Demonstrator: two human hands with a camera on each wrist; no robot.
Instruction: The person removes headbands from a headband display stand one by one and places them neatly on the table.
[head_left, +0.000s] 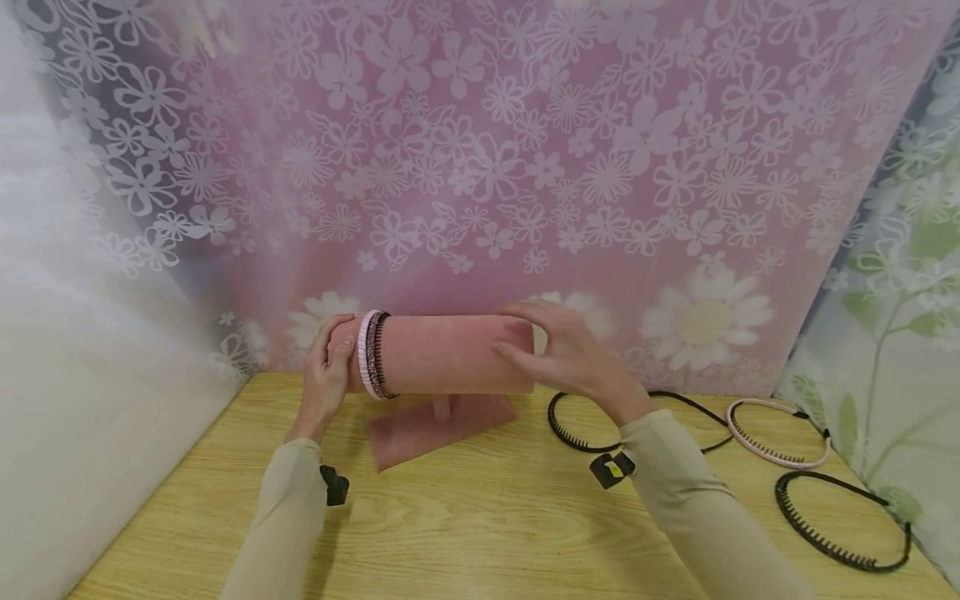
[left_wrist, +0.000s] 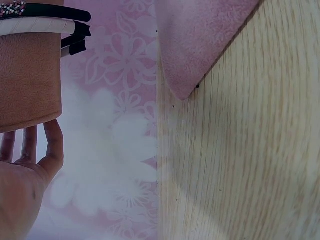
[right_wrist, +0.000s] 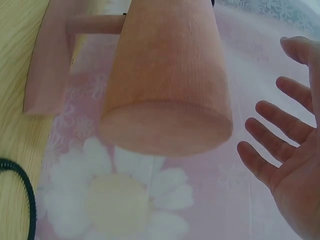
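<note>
A pink velvet display stand (head_left: 442, 354) with a horizontal roll on a short post and flat base stands near the back of the table. Round the roll's left part sit a whitish ribbed headband (head_left: 363, 354) and a dark glittery toothed headband (head_left: 372, 358), side by side. My left hand (head_left: 322, 387) holds the roll's left end, thumb across its front; in the left wrist view its fingers reach the end's edge. By the right end is my right hand (head_left: 562, 354), its fingers spread and apart from the roll (right_wrist: 167, 75) in the right wrist view.
On the table (head_left: 480, 533), to the right, lie a black toothed headband (head_left: 562, 432) partly behind my right forearm, a pink headband (head_left: 742, 439) and another black headband (head_left: 797, 525). A flowered pink curtain (head_left: 480, 167) hangs right behind the stand, with pale sheets at both sides.
</note>
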